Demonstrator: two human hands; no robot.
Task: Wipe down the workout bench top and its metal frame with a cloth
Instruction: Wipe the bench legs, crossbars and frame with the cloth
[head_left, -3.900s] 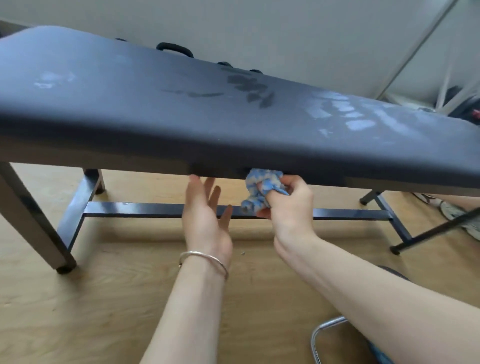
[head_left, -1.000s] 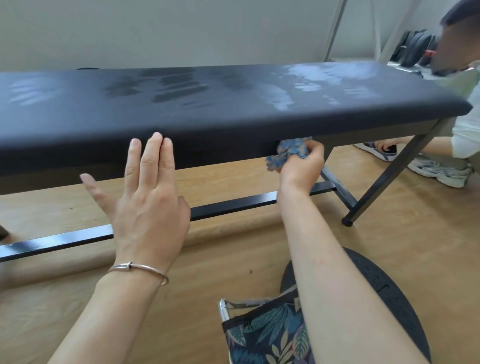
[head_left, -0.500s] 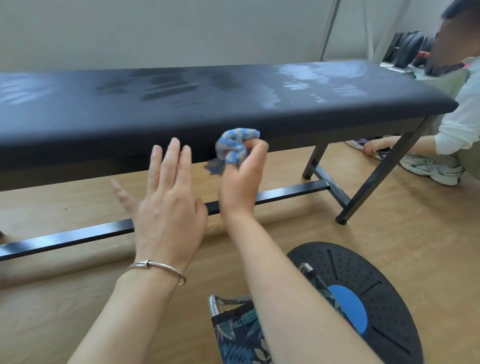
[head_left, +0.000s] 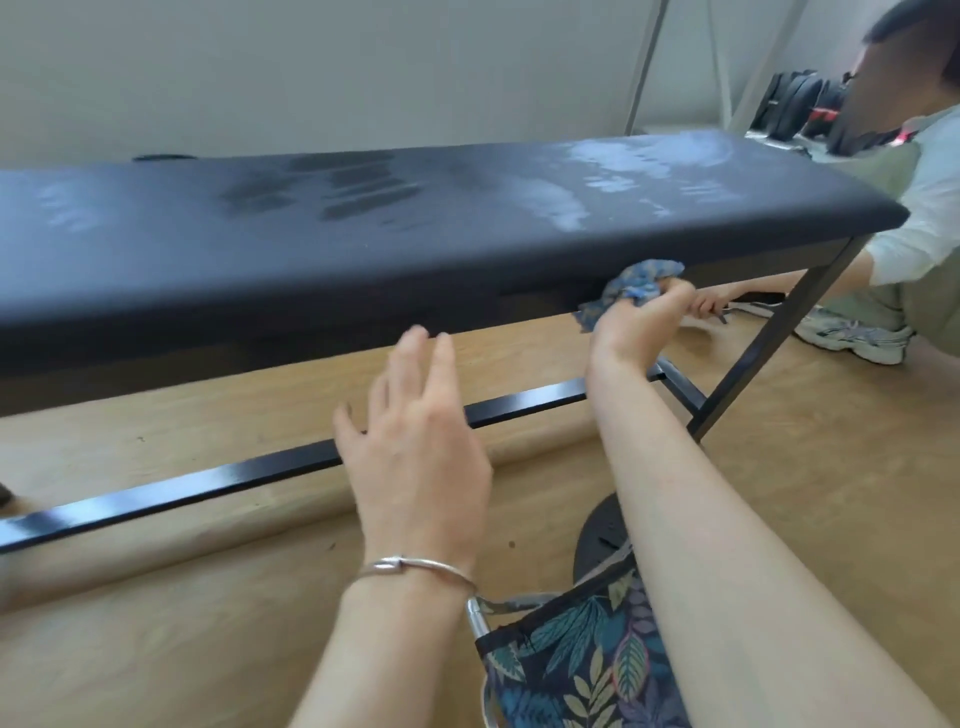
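- Head view, desk: a long desk (head_left: 363, 223) with a dark padded top runs across the frame. Pale smears show near its right end and darker streaks near the middle.
- Head view, frame: a black metal crossbar (head_left: 208, 483) runs low beneath the top. A slanted metal leg (head_left: 769, 338) stands at the right end.
- Head view, right grip: the right grip (head_left: 641, 322) reaches under the desk's front edge near its right end. Its fingers are clenched round a bunched blue patterned cloth (head_left: 636, 283).
- Head view, cloth: the cloth sits above and just beyond the right grip's knuckles. It is pressed against the lower front edge of the padded top.
- Head view, left grip: the left grip (head_left: 421, 457) is released, its fingers straight and close together, and it holds nothing. Its fingertips lie just below the desk's front edge, well left of the cloth; motion blur hides whether they touch.
- Head view, wrist: a silver bracelet (head_left: 415, 569) circles the left wrist.
- Head view, surroundings: a wooden floor (head_left: 156, 649), a black disc (head_left: 597, 540) and a leaf-print fabric (head_left: 587, 654) lie below the arms. A second person (head_left: 914, 208) crouches beyond the desk's right end.
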